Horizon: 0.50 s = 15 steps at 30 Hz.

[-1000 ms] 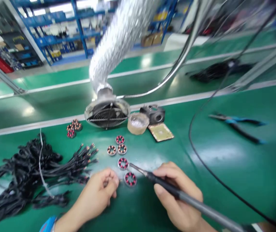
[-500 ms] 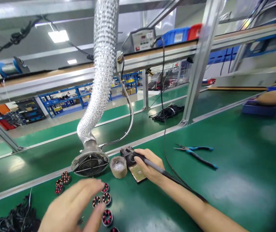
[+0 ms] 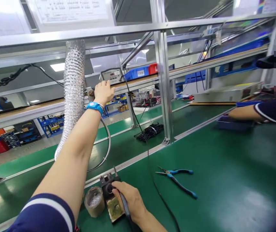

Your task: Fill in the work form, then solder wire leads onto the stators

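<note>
My left hand (image 3: 104,91), with a blue wristband (image 3: 95,107), is raised to the shelf edge just below a soldering station (image 3: 112,76). Its fingers look stretched forward, with nothing visible in them. Down on the green bench, my right hand (image 3: 131,199) is closed around a soldering iron (image 3: 125,206), at the black iron stand (image 3: 107,187). A yellowish sponge (image 3: 115,207) lies in the stand's tray. Just left of it stands a round tub (image 3: 94,202) with shiny bits inside. My left arm hides the bench behind it, including the fume extractor's lower end.
Blue-handled pliers (image 3: 174,177) lie open on the right. A black cable (image 3: 160,193) crosses the bench. An upright metal post (image 3: 164,87) and a silver duct (image 3: 73,80) rise from the bench area. At far right, another person's arm (image 3: 244,112) reaches into a blue bin (image 3: 234,124).
My left hand has gone from low over the small wound coils up to the shelf. My right hand still grips the iron at the stand. The view has shifted up and right.
</note>
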Available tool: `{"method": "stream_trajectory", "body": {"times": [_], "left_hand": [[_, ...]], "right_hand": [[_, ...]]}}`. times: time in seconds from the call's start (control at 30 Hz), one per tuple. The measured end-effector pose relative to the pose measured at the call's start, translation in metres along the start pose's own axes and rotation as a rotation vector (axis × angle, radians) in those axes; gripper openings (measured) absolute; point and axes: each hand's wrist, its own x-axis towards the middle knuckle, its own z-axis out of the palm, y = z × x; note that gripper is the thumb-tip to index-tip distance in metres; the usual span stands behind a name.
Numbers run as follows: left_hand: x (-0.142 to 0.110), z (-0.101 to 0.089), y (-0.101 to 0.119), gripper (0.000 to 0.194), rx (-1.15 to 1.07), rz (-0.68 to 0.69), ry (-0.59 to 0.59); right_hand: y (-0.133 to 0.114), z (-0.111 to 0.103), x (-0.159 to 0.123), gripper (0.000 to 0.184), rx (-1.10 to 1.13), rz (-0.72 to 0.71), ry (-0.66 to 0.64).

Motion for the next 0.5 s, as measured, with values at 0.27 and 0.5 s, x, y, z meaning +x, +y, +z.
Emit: {"method": "stream_trajectory", "body": {"times": [0.27,0.5], "left_hand": [[0.013,0.02,-0.01,0.055,0.129,-0.021,0.068],[0.022,0.019,-0.005,0.049,0.092,-0.046,0.044]], "right_hand": [[-0.001,-0.014,0.007,0.027,0.021,0.093,-0.061],[-0.006,-0.012,0.006,0.026,0.024,0.099,-0.089]]}}
